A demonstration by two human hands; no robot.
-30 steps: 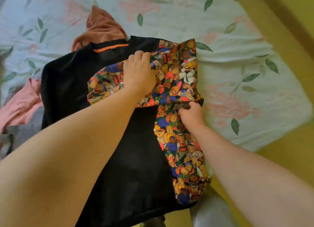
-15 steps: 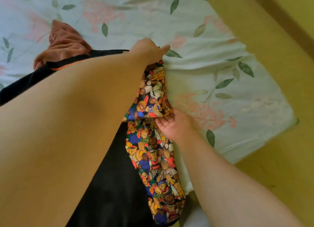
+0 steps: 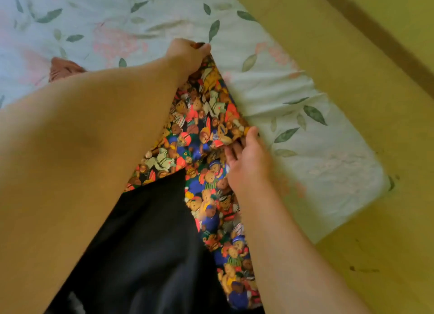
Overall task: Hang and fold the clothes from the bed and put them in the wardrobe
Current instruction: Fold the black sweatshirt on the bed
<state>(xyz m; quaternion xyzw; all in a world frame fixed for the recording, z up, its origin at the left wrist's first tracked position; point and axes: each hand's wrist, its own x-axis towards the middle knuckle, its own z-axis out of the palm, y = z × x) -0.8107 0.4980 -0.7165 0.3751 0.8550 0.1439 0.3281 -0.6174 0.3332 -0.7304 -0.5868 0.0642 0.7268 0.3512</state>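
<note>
Your left hand [image 3: 187, 55] is curled tight round the far corner of the bear-print garment [image 3: 206, 130], holding it against the bed [image 3: 288, 95] near the top of the view. From there the printed cloth runs back towards you in a long strip along the bed's right side, with one flap folded across it at an angle. Your right hand [image 3: 246, 158] lies at that flap's lower edge. Its fingers [image 3: 232, 151] are fairly straight against the print and the thumb touches the flap's corner (I cannot tell whether they actually pinch the cloth). A black garment [image 3: 145, 231] lies just left of the print, and the print overlaps its upper edge. A rust-brown garment [image 3: 63, 69] shows beyond your left forearm, on the leaf-patterned sheet. The yellow floor [image 3: 375, 102] borders the bed on the right.
</note>
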